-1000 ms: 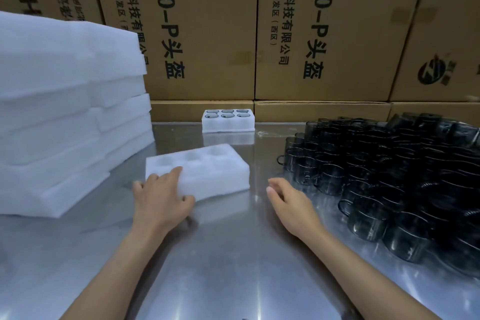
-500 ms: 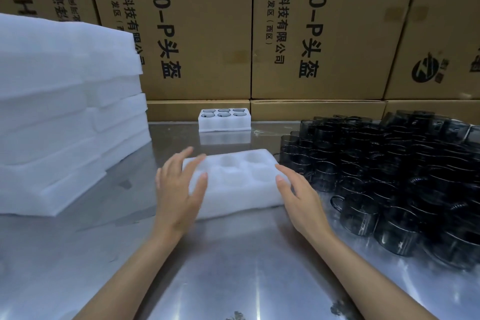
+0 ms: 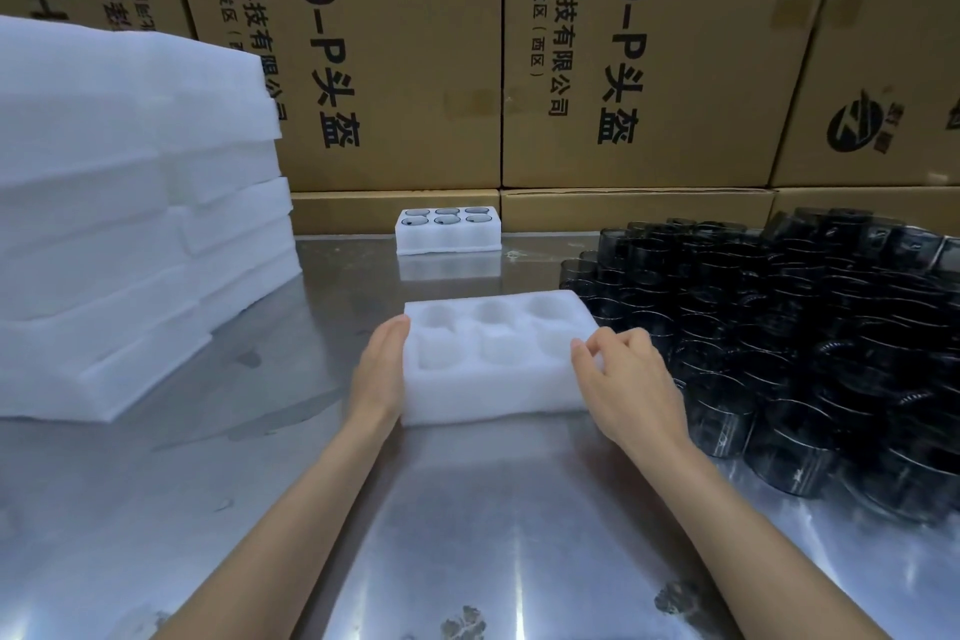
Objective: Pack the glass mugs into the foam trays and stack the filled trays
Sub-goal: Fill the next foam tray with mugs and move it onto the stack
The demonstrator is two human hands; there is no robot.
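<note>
Stacked cardboard cartons (image 3: 623, 57) are walling the desk's far edge. The steel desk (image 3: 493, 509) is carrying everything else. A tall pile of empty foam trays (image 3: 130, 224) is filling its left side, and a crowded heap of dark glass mugs (image 3: 779, 338) is covering its right side. One filled tray (image 3: 448, 231), holding six mugs, is sitting at the middle of the far edge. The empty tray (image 3: 493, 353), six pockets facing up, is lying at the desk's middle, its right edge just beside the heap.

Your left hand (image 3: 379, 374) is lying flat against the tray's left side, fingers straight and pressed together. Your right hand (image 3: 623, 374) is curling over the tray's right rim, its fingers (image 3: 584, 353) seemingly pinching the foam.

The risks, as you are placing this tray: pushing it further right would likely knock the nearest mugs, and glass crowded this tightly could chip or topple. The foam is light, so it may skid on the slick steel as you load it. Reaching into the heap could also drag neighbouring mugs by their handles.
</note>
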